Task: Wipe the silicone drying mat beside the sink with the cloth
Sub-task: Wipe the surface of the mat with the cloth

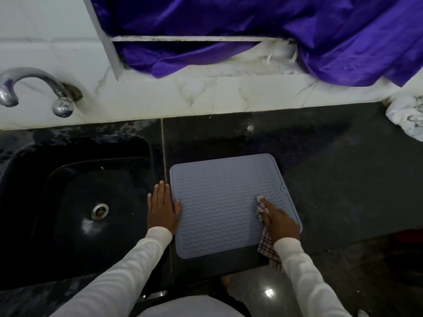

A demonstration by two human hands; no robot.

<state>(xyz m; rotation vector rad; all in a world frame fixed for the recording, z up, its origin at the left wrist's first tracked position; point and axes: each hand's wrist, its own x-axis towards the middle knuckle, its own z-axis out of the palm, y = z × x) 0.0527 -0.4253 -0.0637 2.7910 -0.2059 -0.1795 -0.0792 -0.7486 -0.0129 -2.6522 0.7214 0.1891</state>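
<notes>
The right hand (280, 219) is lying on the right part of the silicone drying mat (219, 202), its fingers curled over a bunched checked cloth (266, 244) and pressing it onto the wavy ridges — one pale corner of the cloth is poking out past the fingertips, and the red-lined tail is trailing back under the wrist, over the mat's near right corner and off the counter edge. The left hand (163, 205) is resting flat with its fingers straight and together, holding nothing; it is lying mostly on the dark countertop (343, 179) by the mat's left edge, with the thumb reaching onto the mat itself. Both arms are wearing white sleeves (128, 266). The grey-blue mat is sitting flat on the counter just to the right of the black sink (75, 191), turned slightly askew to the counter's front edge. A metal drain (100, 211) is showing in the sink's basin, and a chrome tap (36, 88) is sticking out of the white tiled wall (206, 94) above it. Purple fabric (251, 30) is hanging over the ledge behind — and a crumpled white cloth (405, 115) is sitting at the far right of the counter.
</notes>
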